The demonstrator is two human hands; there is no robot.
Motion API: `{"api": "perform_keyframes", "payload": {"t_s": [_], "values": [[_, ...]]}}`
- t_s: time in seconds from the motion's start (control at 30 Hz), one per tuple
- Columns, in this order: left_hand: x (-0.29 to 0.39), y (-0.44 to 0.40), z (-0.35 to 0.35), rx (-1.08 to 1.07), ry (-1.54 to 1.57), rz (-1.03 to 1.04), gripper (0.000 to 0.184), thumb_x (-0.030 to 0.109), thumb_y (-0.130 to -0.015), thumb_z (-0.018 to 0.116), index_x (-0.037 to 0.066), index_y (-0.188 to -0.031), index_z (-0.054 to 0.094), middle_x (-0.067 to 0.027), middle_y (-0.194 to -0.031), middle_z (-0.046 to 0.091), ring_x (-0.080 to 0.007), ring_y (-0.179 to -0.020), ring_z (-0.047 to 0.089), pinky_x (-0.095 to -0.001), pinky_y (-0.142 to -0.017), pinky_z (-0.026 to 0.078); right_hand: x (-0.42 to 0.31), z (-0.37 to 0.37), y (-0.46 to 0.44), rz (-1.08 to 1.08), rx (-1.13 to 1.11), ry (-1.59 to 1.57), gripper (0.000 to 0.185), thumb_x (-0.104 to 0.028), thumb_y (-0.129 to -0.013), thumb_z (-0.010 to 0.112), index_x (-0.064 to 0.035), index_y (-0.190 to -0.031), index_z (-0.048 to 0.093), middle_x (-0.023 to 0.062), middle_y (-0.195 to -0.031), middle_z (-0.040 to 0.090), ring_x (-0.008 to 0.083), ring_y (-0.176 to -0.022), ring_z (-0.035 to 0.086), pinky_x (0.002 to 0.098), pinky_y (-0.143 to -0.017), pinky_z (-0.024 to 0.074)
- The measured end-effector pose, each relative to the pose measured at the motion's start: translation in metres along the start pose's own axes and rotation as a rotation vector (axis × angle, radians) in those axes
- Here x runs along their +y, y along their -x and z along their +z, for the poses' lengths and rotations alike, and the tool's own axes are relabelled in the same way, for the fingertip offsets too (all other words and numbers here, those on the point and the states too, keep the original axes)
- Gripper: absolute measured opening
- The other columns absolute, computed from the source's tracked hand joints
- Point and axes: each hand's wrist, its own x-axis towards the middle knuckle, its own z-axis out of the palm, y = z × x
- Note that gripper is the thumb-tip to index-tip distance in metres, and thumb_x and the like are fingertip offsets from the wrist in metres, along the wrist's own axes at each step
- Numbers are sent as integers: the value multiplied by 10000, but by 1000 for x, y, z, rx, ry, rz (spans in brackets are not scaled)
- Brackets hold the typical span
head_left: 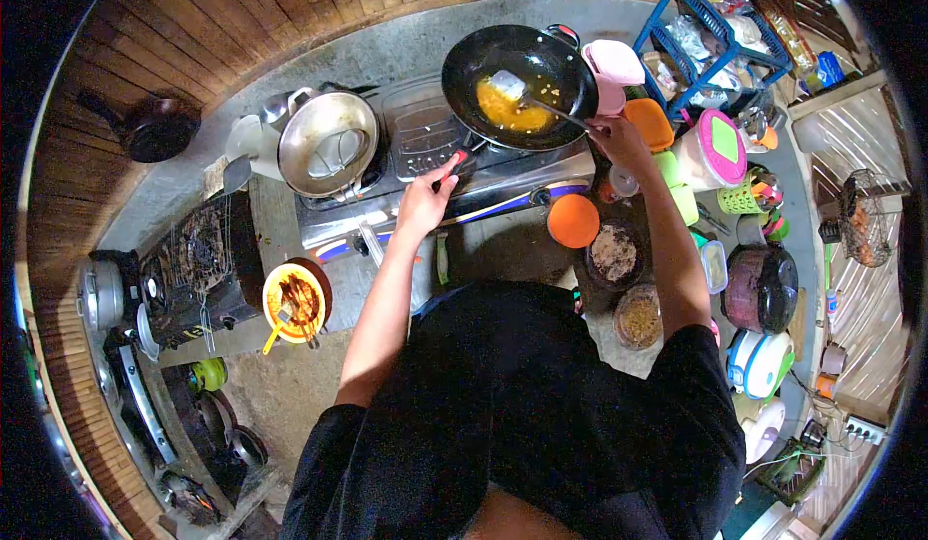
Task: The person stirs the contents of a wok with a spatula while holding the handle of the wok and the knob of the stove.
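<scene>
A black wok [568, 71] sits on the right side of the gas stove [319, 223]. Yellow-orange liquid with small pale bits [503, 115] pools in its bottom. My left hand [425, 202] is closed around the wok's black handle, near its red part. In my right hand [619, 144] is the handle of a metal spatula [507, 84], its blade resting in the wok at the liquid's upper edge. Beside the wok, on the stove's left side, stands a silver pan [356, 115] with a wire piece inside it.
Pink, orange and green plastic containers [648, 124] crowd the right, close to my right arm. An orange lid [573, 221] and bowls of ground-looking food [613, 252] lie nearer me. A bowl of red-brown sauce [296, 300] stands left. A blue rack [667, 47] is back right.
</scene>
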Motion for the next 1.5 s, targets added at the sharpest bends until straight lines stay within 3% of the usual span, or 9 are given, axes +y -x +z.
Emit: {"api": "perform_keyframes", "payload": {"t_s": [0.33, 0.6, 0.8, 0.9, 1.1, 1.2, 1.3, 1.4, 1.5], "values": [[5, 2, -3, 9, 17, 13, 382, 313, -947, 605, 383, -1321, 568, -136, -1222, 643, -349, -1117, 622, -384, -926, 496, -12, -25, 27, -138, -35, -403, 204, -184, -898, 648, -64, -1039, 734, 98, -809, 704, 207, -708, 665, 363, -650, 514], [7, 2, -3, 7, 13, -4, 379, 315, -946, 605, 381, -1318, 571, -139, -1217, 647, -349, -1115, 623, -384, -938, 491, -7, -47, 32, 37, 190, 28, 281, -111, -889, 593, -104, -1155, 682, 220, -878, 679, 355, -809, 679, 414, -710, 525], [15, 4, -7, -46, 14, -69, 401, 274, -953, 605, 315, -1350, 560, -140, -1288, 614, -273, -1201, 593, -335, -1003, 449, 0, -66, 40, -21, 333, 289, 221, -193, -876, 585, -144, -1039, 726, 156, -991, 702, 354, -886, 681, 456, -771, 544], [15, 3, -7, -53, 0, -92, 402, 278, -954, 605, 318, -1351, 558, -139, -1285, 616, -276, -1193, 599, -337, -998, 454, -28, -85, 44, 157, 140, 324, 221, -172, -879, 582, -141, -1044, 725, 161, -981, 702, 352, -909, 678, 454, -790, 542], [1, 1, -1, -7, -23, -26, 401, 337, -943, 600, 401, -1335, 547, -165, -1179, 654, -382, -1062, 635, -408, -890, 510, 3, -64, 38, -108, 89, 61, 227, -180, -897, 614, -89, -1081, 711, 190, -845, 693, 363, -780, 679, 441, -671, 525], [7, 4, -3, 8, -15, -10, 396, 333, -946, 596, 400, -1334, 549, -165, -1188, 649, -382, -1070, 630, -408, -894, 509, -12, -64, 40, 11, -26, -88, 242, -176, -900, 629, -67, -1104, 700, 183, -792, 686, 317, -708, 677, 398, -636, 504], [9, 4, -4, 15, -5, 1, 388, 327, -949, 593, 395, -1329, 556, -160, -1196, 645, -380, -1075, 628, -408, -898, 508, -20, -61, 42, 32, 36, -98, 224, -156, -901, 585, -120, -1072, 725, 169, -975, 707, 358, -905, 678, 451, -771, 517], [9, 3, -4, 0, -1, -18, 383, 324, -948, 594, 389, -1324, 563, -153, -1201, 645, -373, -1079, 629, -406, -901, 507, -5, -50, 35, -19, 155, -87, 259, -187, -900, 631, -60, -1118, 695, 200, -796, 682, 329, -713, 674, 406, -650, 505], [9, 2, -4, -26, -6, -52, 391, 316, -948, 600, 371, -1334, 560, -142, -1236, 634, -328, -1119, 625, -375, -936, 490, 5, -39, 31, 17, 281, 55, 265, -182, -900, 618, -81, -1134, 692, 216, -846, 683, 378, -778, 671, 451, -694, 517]]}}
